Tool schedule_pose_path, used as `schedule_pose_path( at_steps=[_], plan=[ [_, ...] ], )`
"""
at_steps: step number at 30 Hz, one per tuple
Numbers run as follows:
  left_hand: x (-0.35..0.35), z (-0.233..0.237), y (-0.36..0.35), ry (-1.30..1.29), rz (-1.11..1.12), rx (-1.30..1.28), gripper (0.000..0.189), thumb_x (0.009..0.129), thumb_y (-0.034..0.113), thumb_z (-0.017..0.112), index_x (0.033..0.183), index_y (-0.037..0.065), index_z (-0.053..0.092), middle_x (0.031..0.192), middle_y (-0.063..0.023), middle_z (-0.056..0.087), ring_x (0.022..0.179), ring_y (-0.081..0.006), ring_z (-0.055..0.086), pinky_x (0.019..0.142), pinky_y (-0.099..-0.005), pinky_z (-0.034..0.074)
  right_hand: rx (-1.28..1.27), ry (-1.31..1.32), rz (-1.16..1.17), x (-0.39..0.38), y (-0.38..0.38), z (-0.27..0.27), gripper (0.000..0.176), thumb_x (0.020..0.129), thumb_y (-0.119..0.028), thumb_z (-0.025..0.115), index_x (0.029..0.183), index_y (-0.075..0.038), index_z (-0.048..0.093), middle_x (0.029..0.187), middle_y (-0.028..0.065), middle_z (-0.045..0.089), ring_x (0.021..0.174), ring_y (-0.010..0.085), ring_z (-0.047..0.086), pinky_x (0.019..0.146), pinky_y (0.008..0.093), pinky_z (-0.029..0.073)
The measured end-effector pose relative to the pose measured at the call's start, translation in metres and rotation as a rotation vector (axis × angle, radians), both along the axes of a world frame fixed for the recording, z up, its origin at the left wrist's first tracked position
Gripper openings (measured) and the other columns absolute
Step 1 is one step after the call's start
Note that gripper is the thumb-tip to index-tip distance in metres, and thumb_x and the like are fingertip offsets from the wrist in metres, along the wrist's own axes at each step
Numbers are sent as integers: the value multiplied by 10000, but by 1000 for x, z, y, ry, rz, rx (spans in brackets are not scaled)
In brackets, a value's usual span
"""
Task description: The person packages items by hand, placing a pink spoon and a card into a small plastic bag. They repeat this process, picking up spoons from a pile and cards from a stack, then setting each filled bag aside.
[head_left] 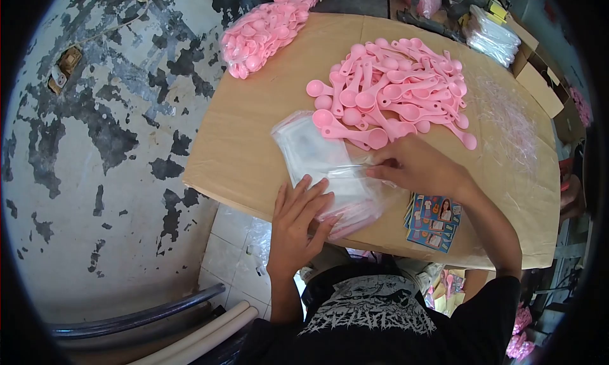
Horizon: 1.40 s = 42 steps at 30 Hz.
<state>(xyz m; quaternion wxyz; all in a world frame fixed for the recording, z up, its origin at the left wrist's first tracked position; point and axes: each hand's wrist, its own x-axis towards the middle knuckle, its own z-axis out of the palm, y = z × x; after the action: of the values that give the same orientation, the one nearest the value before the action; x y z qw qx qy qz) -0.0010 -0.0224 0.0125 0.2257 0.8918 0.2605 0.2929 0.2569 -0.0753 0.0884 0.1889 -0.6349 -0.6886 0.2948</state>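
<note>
A stack of clear plastic bags lies on the brown-covered table in front of me. My left hand rests on the stack's lower left side with its fingers spread. My right hand is closed in a pinch at the stack's right side, on the edge of a clear plastic bag whose film is raised and creased. Just beyond the bags is a heaped pile of pink double-ended measuring spoons; the nearest ones touch the stack's top. Below my right wrist sits a small pile of printed cards.
A plastic bag full of pink spoons lies at the table's far left edge. Clear plastic strands are on the right. White packets and a cardboard box stand at the back right. A peeling wall borders the left.
</note>
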Motion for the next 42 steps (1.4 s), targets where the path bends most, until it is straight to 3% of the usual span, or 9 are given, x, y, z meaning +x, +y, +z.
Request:
schedule_pose_path(
  at_steps=[4, 7, 9, 12, 15, 21, 24, 36, 42],
  plan=[
    [-4, 9, -1, 46, -49, 61, 405, 834, 254, 678, 1180, 50, 619, 1327, -117, 560, 1306, -331, 452, 1103, -567, 223, 46, 149, -127, 17, -38, 26, 189, 895, -181, 634, 910, 1, 685, 691, 102, 639, 559, 126, 557, 537, 296, 436],
    [27, 20, -26, -295, -336, -486, 480, 894, 314, 626, 1258, 9, 552, 1302, -168, 564, 1286, -302, 475, 1086, -485, 277, 112, 436, -142, 10, -66, 31, 176, 899, -162, 637, 962, -7, 690, 675, 85, 632, 560, 89, 557, 532, 268, 433],
    [53, 21, -55, -488, -420, -937, 497, 965, 322, 546, 1315, -26, 492, 1266, -189, 577, 1247, -278, 511, 1042, -398, 365, 34, 344, -102, 3, -80, 36, 172, 890, -157, 647, 969, -10, 689, 681, 88, 646, 555, 146, 581, 548, 277, 457],
    [86, 20, -70, -530, -382, -1095, 381, 1031, 179, 401, 1327, -57, 447, 1192, -156, 610, 1122, -258, 604, 960, -333, 470, 18, 243, -79, 13, -96, 33, 175, 869, -190, 676, 972, -49, 692, 760, 110, 668, 606, 239, 612, 582, 297, 480],
    [98, 23, -63, -799, -430, -1390, 368, 1025, 152, 409, 1309, -79, 441, 1175, -193, 608, 1098, -273, 615, 988, -380, 474, 438, -172, -83, 50, -115, 7, 185, 854, -200, 690, 976, -60, 685, 827, 119, 670, 665, 263, 624, 624, 306, 488],
    [114, 22, -65, -803, -254, -1261, 309, 983, 105, 506, 1251, -46, 480, 1137, -235, 624, 1045, -306, 642, 929, -423, 521, 77, 263, -322, 77, -124, -24, 203, 841, -170, 711, 953, -9, 658, 797, 125, 653, 680, 193, 628, 655, 299, 500],
    [114, 10, -62, -832, -202, -1214, 268, 979, 108, 519, 1198, -46, 514, 1120, -221, 631, 1046, -304, 642, 924, -424, 525, -75, 174, -358, 75, -122, -4, 169, 860, -114, 689, 976, 3, 656, 752, 125, 648, 667, 134, 625, 639, 289, 507],
    [124, 17, -65, -953, -157, -1315, 333, 978, 115, 535, 1261, -60, 511, 1182, -221, 611, 1092, -243, 613, 962, -362, 483, 259, 559, -402, 43, -116, -19, 180, 919, -69, 614, 1085, -5, 641, 832, 78, 687, 644, 109, 632, 594, 253, 522],
    [129, 18, -65, -965, -188, -1278, 357, 971, 102, 549, 1285, -63, 513, 1182, -192, 622, 1088, -183, 601, 940, -286, 476, 272, 311, -279, 41, -116, -15, 228, 875, -45, 633, 1102, -29, 642, 799, 135, 669, 673, 176, 654, 649, 296, 517]
  ],
)
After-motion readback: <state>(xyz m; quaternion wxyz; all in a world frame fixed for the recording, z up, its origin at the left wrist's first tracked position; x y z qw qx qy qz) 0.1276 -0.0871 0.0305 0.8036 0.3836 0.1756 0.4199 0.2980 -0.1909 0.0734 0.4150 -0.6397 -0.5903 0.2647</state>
